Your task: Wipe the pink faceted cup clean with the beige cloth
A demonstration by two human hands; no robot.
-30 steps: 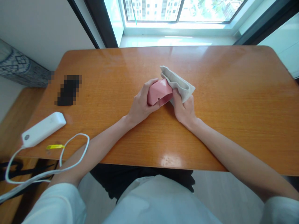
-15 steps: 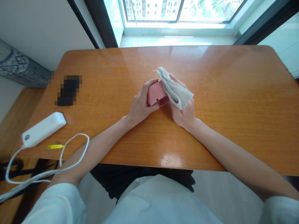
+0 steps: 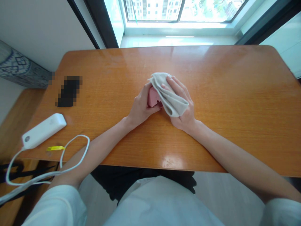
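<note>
At the middle of the wooden table (image 3: 211,78), the left hand (image 3: 140,108) clasps a pink cup (image 3: 152,97) from its left side; the right hand (image 3: 184,106) grips a pale cloth (image 3: 168,94) draped over the cup; a white power strip (image 3: 43,130) lies well apart at the left edge.

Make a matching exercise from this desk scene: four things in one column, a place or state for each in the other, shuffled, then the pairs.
1. pink cup
2. grey cloth
3. white power strip
4. yellow tag

a. on the white cable near the desk's front edge
b. gripped by the left hand
c. lying at the desk's left end
d. draped over the right hand

Pairs: 1-b, 2-d, 3-c, 4-a
</note>
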